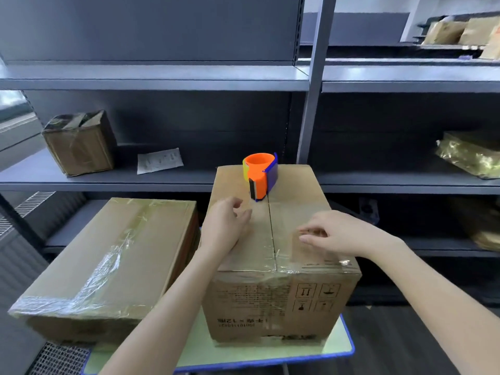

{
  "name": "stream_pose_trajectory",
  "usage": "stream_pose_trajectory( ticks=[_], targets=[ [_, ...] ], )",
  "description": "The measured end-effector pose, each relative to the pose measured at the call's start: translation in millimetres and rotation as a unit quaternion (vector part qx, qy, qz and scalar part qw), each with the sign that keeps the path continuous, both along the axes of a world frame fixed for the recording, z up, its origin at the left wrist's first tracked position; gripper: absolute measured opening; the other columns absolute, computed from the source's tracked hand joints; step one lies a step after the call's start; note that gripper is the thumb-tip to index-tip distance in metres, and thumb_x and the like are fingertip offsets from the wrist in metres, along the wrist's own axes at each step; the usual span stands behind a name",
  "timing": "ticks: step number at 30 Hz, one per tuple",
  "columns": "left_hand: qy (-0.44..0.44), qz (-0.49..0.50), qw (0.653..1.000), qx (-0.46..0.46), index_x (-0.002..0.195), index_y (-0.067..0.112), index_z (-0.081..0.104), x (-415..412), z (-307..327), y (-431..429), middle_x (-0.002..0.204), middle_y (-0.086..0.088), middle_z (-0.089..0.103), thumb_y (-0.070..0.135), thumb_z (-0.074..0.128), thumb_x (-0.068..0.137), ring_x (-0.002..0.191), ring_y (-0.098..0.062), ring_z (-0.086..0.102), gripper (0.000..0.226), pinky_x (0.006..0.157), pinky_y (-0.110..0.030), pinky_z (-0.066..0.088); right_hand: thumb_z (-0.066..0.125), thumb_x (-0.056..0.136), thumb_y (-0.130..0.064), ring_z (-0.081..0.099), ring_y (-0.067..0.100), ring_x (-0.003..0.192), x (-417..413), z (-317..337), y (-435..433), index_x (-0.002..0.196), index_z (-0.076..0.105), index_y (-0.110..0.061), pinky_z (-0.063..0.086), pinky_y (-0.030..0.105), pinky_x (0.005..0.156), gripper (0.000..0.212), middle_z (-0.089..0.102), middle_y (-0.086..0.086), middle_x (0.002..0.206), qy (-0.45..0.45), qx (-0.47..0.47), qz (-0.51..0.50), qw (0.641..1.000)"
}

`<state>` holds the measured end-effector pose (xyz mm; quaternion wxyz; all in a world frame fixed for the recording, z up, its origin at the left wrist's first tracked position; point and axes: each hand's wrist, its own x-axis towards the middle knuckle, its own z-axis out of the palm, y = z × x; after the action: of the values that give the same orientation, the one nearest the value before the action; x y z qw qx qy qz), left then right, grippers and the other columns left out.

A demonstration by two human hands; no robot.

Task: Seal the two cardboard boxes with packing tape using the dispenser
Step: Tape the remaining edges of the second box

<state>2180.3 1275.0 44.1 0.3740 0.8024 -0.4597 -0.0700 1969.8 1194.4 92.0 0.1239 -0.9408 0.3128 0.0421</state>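
Observation:
Two cardboard boxes stand on a small table. The right box (284, 299) is taller, its top flaps meet at a centre seam, and clear tape runs along its near top edge. The orange and blue tape dispenser (261, 175) rests on the far part of its top, held by neither hand. My left hand (226, 226) lies on the lid left of the seam, fingers loosely curled and apart. My right hand (335, 235) hovers palm down over the lid right of the seam, fingers spread. The left box (108, 255) is flatter and carries wrinkled clear tape across its top.
The pale green table (339, 347) with a blue rim holds both boxes. Grey metal shelving (162, 180) stands behind, with a small taped box (79, 143), a paper slip (159, 160), and a shiny wrapped parcel (470, 154) at right.

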Motion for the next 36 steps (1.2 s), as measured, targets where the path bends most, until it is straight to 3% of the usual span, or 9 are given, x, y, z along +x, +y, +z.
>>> stream_pose_trajectory(
  ticks=[8,11,17,21,26,29,31,33,36],
  targets=[
    [0.116,0.028,0.992,-0.046,0.126,0.010,0.056,13.4,2.4,-48.6,0.118,-0.002,0.062,0.022,0.061,0.089,0.100,-0.012,0.060,0.039,0.078,-0.022,0.044,0.047,0.090,-0.007,0.039,0.021,0.126,83.3,0.7,-57.8,0.128,0.044,-0.006,0.033,0.026,0.102,0.039,0.044,0.009,0.137,-0.162,-0.118,-0.014,0.980],
    [0.122,0.032,0.989,-0.071,0.125,0.014,0.059,16.5,2.4,-52.4,0.109,0.000,0.065,0.022,0.063,0.087,0.088,-0.008,0.061,0.038,0.078,-0.024,0.050,0.043,0.094,-0.007,0.027,0.022,0.138,106.7,2.9,-76.7,0.145,0.025,-0.008,0.025,0.031,0.111,0.054,0.029,0.008,0.151,-0.158,-0.094,-0.007,0.983],
    [0.109,0.020,0.991,-0.080,0.118,0.020,0.064,20.3,-0.3,-57.4,0.098,0.008,0.067,0.031,0.068,0.083,0.084,-0.002,0.061,0.037,0.076,-0.023,0.051,0.049,0.093,-0.007,0.020,0.026,0.140,131.8,-3.2,-104.2,0.149,0.014,-0.016,0.026,0.039,0.111,0.067,0.022,0.004,0.154,-0.094,-0.085,0.003,0.992],
    [0.113,0.050,0.990,-0.073,0.100,0.028,0.072,22.7,-5.8,-62.9,0.092,0.010,0.070,0.023,0.061,0.087,0.087,-0.007,0.063,0.018,0.078,-0.032,0.054,0.058,0.086,-0.011,0.034,0.025,0.129,140.1,-7.4,-117.7,0.135,0.042,-0.014,0.028,0.038,0.108,0.051,0.046,0.005,0.139,-0.076,-0.153,0.022,0.985],
    [0.124,0.074,0.985,-0.092,0.085,0.028,0.072,20.2,-4.8,-65.9,0.082,0.013,0.069,0.022,0.063,0.086,0.084,-0.004,0.063,0.012,0.078,-0.026,0.052,0.051,0.083,-0.013,0.046,0.021,0.120,135.5,-11.3,-125.9,0.116,0.052,-0.011,-0.008,0.040,0.115,0.033,0.058,0.003,0.114,-0.095,-0.181,0.065,0.977],
    [0.134,0.089,0.980,-0.117,0.081,0.022,0.073,20.4,-3.2,-63.5,0.078,0.012,0.067,0.018,0.065,0.085,0.082,-0.005,0.061,0.010,0.071,-0.014,0.045,0.049,0.083,-0.016,0.052,0.026,0.112,125.7,-9.1,-128.1,0.095,0.049,-0.010,0.010,0.036,0.115,0.013,0.058,0.001,0.094,-0.111,-0.164,0.071,0.978],
    [0.122,0.077,0.980,-0.138,0.083,0.017,0.074,22.4,-1.4,-58.8,0.081,0.009,0.067,0.017,0.067,0.085,0.082,-0.005,0.060,0.008,0.067,-0.008,0.043,0.051,0.083,-0.019,0.052,0.031,0.111,116.5,-9.6,-125.3,0.085,0.045,-0.011,0.039,0.034,0.089,0.010,0.059,0.003,0.088,-0.150,-0.138,0.066,0.977],
    [0.121,0.043,0.979,-0.156,0.081,0.015,0.073,24.8,2.1,-52.1,0.083,0.007,0.066,0.014,0.067,0.085,0.081,-0.004,0.060,0.007,0.068,-0.008,0.046,0.045,0.079,-0.024,0.057,0.030,0.088,107.5,-11.9,-120.0,0.079,0.040,-0.012,0.031,0.028,0.060,0.013,0.054,0.002,0.078,-0.189,-0.160,0.072,0.966],
    [0.138,0.005,0.976,-0.169,0.074,0.018,0.068,24.5,9.2,-38.3,0.073,0.006,0.067,0.014,0.064,0.087,0.071,-0.007,0.063,0.015,0.072,-0.026,0.054,0.036,0.070,-0.025,0.052,0.026,0.065,95.7,-11.7,-102.9,0.079,0.046,-0.008,0.019,0.019,0.048,0.021,0.055,0.003,0.070,-0.241,-0.205,0.093,0.944]
  ],
)
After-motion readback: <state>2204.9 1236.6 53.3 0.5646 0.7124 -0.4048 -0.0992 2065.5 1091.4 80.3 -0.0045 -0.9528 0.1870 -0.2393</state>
